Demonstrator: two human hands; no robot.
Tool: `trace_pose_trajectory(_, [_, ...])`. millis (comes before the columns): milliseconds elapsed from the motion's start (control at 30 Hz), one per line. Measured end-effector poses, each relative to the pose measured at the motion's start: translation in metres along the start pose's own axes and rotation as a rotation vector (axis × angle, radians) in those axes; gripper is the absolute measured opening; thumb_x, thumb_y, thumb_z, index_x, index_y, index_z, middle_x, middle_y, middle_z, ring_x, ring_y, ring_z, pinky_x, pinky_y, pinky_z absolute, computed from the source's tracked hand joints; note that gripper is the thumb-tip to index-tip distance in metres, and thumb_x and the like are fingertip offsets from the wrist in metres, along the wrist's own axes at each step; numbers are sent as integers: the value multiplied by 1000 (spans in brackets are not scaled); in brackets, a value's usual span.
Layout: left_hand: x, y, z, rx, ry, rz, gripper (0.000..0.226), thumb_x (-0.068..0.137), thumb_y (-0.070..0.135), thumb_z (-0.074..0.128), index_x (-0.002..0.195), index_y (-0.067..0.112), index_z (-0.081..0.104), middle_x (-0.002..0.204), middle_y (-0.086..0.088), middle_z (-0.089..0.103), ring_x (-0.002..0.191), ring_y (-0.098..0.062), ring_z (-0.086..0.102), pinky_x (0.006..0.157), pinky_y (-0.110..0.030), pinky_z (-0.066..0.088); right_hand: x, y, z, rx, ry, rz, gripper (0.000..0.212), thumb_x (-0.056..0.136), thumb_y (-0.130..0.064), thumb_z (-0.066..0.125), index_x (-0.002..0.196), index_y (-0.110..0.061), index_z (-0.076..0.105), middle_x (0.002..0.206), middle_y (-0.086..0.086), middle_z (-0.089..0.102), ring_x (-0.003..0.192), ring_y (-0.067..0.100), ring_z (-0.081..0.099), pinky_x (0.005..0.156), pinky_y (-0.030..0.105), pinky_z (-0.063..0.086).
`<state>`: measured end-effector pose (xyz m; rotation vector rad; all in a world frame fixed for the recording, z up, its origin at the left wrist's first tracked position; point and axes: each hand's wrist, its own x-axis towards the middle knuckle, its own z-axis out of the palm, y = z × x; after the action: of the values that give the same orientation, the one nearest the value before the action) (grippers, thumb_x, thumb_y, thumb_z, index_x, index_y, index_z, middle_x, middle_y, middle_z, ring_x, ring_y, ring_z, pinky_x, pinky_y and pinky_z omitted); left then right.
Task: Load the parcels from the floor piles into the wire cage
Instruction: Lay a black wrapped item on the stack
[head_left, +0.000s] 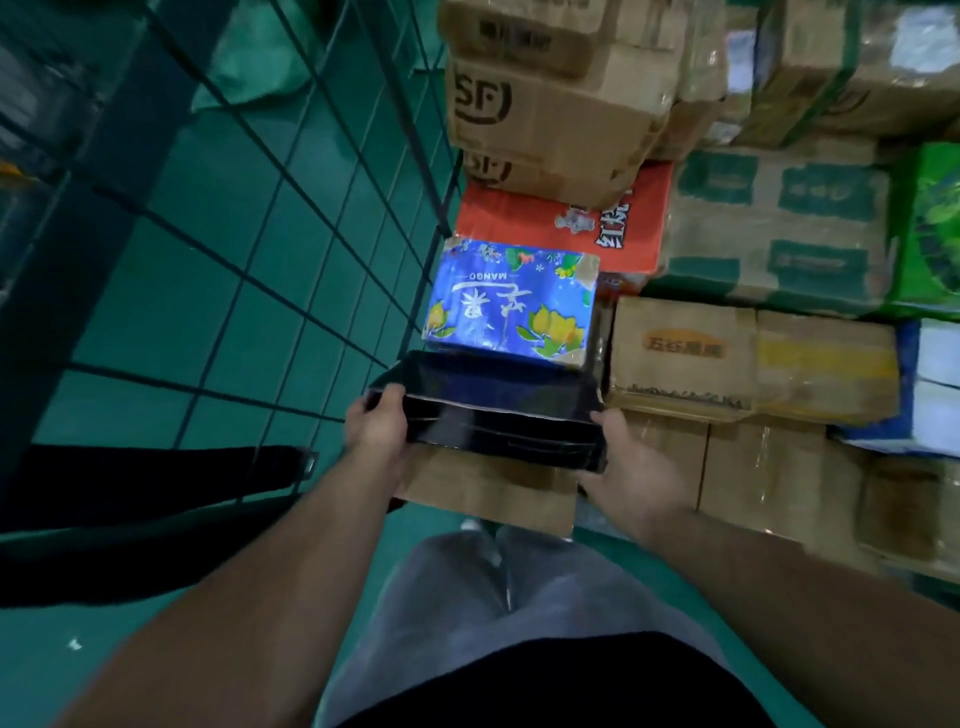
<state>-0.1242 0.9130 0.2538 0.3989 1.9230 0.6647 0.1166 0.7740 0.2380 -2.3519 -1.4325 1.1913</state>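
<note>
Gripping the black box (488, 415) at both ends, my left hand (376, 421) curled round its left edge and my right hand (631, 462) clasping the right, I held it over a brown carton (488, 493) at the pile's near edge, beside the blue mango box (511, 304). The wire cage (291, 208) stood to my left, only green floor showing through its mesh. With SF cartons (545, 109) and other parcels stacked around, I judged most of the loading remained.

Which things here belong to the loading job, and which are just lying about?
Job: black box held by left hand and right hand; wire cage; blue mango box; SF cartons.
Lying about: green sack behind mesh; white scrap on floor.
</note>
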Motion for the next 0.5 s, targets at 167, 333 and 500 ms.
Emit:
trace_pose_trajectory(167, [12,9,11,16,86,-8,39,72,44,66,102,21,58,95,-11,72,80,-32,72,80,-54,61,-1,-10,6,-37,47,84,67,90,-43,68,146,-35,32,111,2,68,91,28,69,67,32,49])
trace_pose_trajectory(333, [3,22,24,30,138,49,40,75,43,67,107,18,62,96,-8,73,76,-27,68,81,-42,60,-1,-14,4,107,100,142,67,91,-33,68,145,-39,29,106,3,70,77,24,65,65,33,52])
trace_pose_trajectory(500, [5,32,27,85,158,89,35,88,39,67,114,17,58,103,-6,67,76,-23,60,75,-30,43,4,-19,-1,97,136,125,73,90,-36,69,147,-39,24,103,7,72,80,31,70,68,41,59])
